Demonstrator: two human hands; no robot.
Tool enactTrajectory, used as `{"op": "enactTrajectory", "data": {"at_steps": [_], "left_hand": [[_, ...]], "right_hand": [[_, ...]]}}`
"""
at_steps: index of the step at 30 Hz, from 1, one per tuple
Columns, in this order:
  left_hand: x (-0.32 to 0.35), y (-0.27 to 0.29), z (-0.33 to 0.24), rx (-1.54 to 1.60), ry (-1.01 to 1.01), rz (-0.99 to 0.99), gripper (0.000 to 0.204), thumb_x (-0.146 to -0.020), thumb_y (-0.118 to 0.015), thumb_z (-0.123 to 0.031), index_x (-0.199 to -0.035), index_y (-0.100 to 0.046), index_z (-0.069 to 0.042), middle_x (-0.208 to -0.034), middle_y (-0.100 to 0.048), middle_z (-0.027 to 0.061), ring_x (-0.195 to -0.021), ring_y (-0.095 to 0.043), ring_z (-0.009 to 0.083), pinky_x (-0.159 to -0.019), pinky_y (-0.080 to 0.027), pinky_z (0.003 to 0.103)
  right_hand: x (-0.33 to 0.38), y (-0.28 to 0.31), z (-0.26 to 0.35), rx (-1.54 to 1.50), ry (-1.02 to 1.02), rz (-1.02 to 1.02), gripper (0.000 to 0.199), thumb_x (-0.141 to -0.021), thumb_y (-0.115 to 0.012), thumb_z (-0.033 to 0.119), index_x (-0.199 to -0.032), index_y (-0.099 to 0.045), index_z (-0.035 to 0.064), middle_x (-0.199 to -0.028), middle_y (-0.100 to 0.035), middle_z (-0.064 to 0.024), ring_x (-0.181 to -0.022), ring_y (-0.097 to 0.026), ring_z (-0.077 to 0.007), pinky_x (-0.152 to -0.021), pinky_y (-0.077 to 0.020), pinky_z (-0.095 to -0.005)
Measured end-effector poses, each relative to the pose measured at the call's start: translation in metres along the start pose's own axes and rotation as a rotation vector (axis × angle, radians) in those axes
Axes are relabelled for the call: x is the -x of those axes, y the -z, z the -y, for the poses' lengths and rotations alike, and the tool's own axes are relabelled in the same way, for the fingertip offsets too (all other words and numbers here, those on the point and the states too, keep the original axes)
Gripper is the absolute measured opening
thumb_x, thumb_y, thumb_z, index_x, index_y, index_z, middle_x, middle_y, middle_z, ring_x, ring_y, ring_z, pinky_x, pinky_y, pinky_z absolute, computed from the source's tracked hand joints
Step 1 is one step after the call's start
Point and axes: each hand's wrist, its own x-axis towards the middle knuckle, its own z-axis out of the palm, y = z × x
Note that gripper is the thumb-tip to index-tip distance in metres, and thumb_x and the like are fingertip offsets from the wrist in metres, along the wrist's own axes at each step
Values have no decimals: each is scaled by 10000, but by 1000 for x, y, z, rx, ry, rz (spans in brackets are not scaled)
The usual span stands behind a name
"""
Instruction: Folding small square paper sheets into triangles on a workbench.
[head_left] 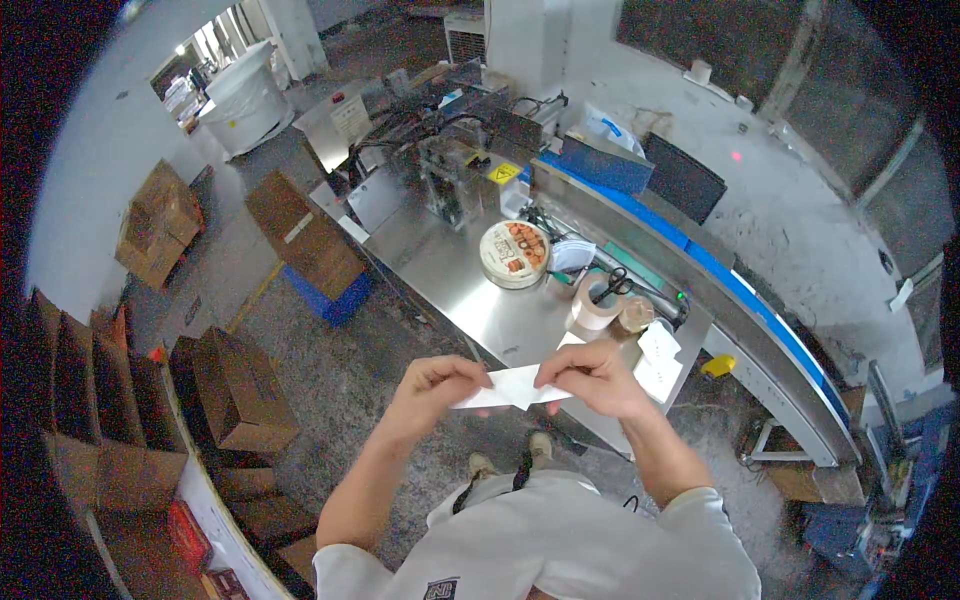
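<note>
Head view: I've got left hand (pixel 438 388) and right hand (pixel 597 378) pinched closed, thumb to fingers, on opposite ends of a folded white paper (pixel 514 383) by the bench's (pixel 425 275) near edge. I'd keep both pinches light and level so the middle overlap doesn't skew.

Looked like folded white paper (pixel 516 384), pointed at lower middle; was held crosswise between left hand (pixel 438 388) and right hand (pixel 594 378).
</note>
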Motion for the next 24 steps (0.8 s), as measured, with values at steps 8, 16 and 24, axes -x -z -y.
{"op": "enactTrajectory", "data": {"at_steps": [8,16,24], "left_hand": [[-9,-21,-28,-301,139,123,287,-935,-670,-156,-1127,-672,57,-932,-697,49,-858,-601,78,-722,-500,247],[-8,-21,-29,-677,26,98,204,-935,-647,-186,-992,-712,-1,-709,-673,82,-600,-580,120,-551,-462,304],[-11,-34,-18,-941,-391,114,137,-881,-636,-162,-895,-696,-40,-680,-628,166,-586,-623,338,-528,-485,396]], "right_hand": [[-3,-3,8,212,28,125,209,-851,-523,-92,-945,-698,-28,-870,-690,-82,-710,-662,-114,-639,-542,-247],[-5,12,12,506,-49,-85,198,-927,-585,173,-1013,-700,36,-917,-724,-95,-904,-697,-229,-808,-526,-338],[-17,16,8,782,-56,205,141,-887,-675,161,-964,-714,50,-736,-683,-66,-651,-634,-166,-612,-489,-306]]}}
